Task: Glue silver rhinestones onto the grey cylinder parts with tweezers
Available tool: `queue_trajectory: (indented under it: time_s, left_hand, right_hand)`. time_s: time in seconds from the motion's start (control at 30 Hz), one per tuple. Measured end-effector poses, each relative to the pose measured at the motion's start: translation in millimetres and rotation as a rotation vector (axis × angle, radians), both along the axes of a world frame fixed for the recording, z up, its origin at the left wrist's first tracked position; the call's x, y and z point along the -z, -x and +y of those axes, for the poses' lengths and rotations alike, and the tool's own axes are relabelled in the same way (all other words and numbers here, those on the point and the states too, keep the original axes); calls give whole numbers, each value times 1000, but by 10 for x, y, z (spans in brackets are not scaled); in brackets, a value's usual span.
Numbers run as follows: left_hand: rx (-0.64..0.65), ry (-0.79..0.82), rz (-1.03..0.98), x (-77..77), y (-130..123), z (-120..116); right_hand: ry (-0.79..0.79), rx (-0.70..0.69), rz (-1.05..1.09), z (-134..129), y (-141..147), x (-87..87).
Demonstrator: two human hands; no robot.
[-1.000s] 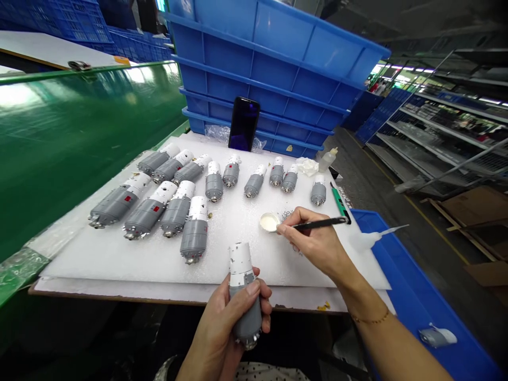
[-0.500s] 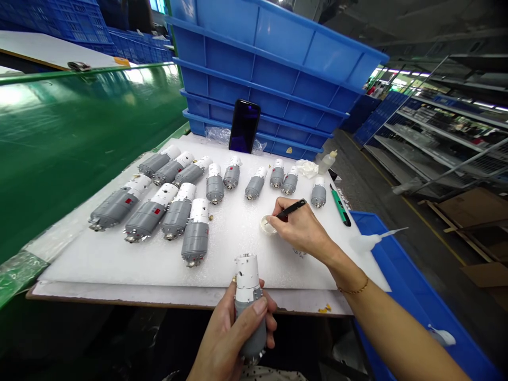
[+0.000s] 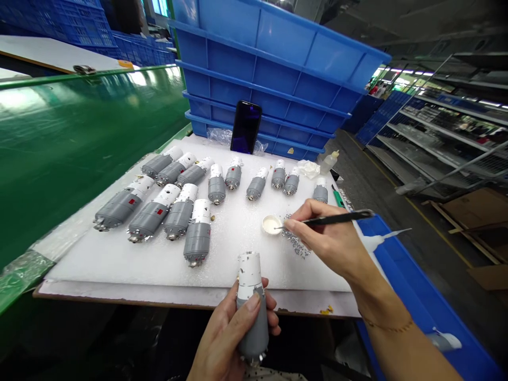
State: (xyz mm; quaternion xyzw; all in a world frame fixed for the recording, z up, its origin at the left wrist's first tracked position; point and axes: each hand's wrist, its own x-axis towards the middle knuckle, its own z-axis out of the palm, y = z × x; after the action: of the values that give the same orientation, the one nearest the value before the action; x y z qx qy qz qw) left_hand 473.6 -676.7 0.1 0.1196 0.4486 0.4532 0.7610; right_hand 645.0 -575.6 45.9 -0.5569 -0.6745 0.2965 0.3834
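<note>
Right hand (image 3: 327, 241) pinches a black brush (image 3: 337, 218) by a white cup (image 3: 272, 224); left hand (image 3: 224, 338) grips a grey cylinder (image 3: 252, 328) at the foam's edge (image 3: 138, 289).

My station: white foam sheet (image 3: 119, 270) over a brown-edged white board (image 3: 198, 300) | on the foam: thirteen grey-and-white cylindrical parts (image 3: 197, 230) lying in loose rows | small white dish (image 3: 272, 224) of pale paste | silvery flecks (image 3: 297, 244) just beside it | black phone (image 3: 246, 127) upright at the back edge | crumpled white cloth (image 3: 308, 169) | green-handled tool (image 3: 338, 197) at the right edge
</note>
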Motion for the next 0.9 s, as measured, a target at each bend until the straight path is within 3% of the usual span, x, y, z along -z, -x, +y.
queue_trajectory:
  time_s: [0.17,0.33,0.67,0.9]
  left_hand:
    - [17,-72,-25,46,-10,48]
    - [-31,-30,30,-39,-33,91]
    - [3,-75,85,-74,-62,112]
    - [-25,-41,26,-132,-91,134]
  right_hand:
    - [148,-102,376,-386,-71,-60]
    - [254,-141,488,-543,-93,35]
    - [293,-160,404,-608,-112,19]
    - [125,-208,206,-670,-65,-30]
